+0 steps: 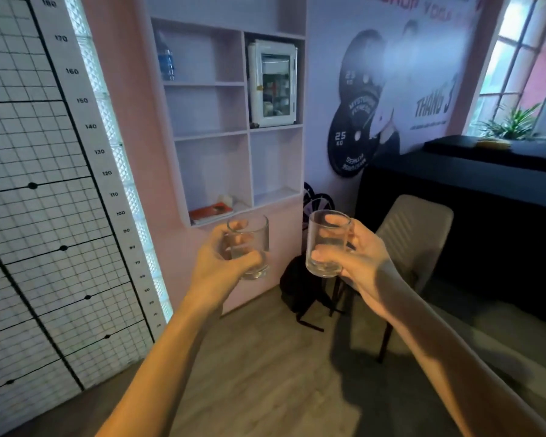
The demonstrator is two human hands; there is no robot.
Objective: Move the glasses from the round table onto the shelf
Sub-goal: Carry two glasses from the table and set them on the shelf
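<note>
My left hand (221, 263) grips a clear drinking glass (256, 238), held upright in front of me. In my right hand (360, 260) is a second clear glass (325, 244), also upright. Both glasses are raised just below the white wall shelf (246, 130), which has several open compartments. The round table is out of view.
The shelf holds a water bottle (166, 61) at top left, a small glass-door cabinet (273, 83) at top right, and a red book (210, 211) at bottom left. A black backpack (300, 291) and a beige chair (413, 228) stand on the floor below right, beside a black counter (470, 190).
</note>
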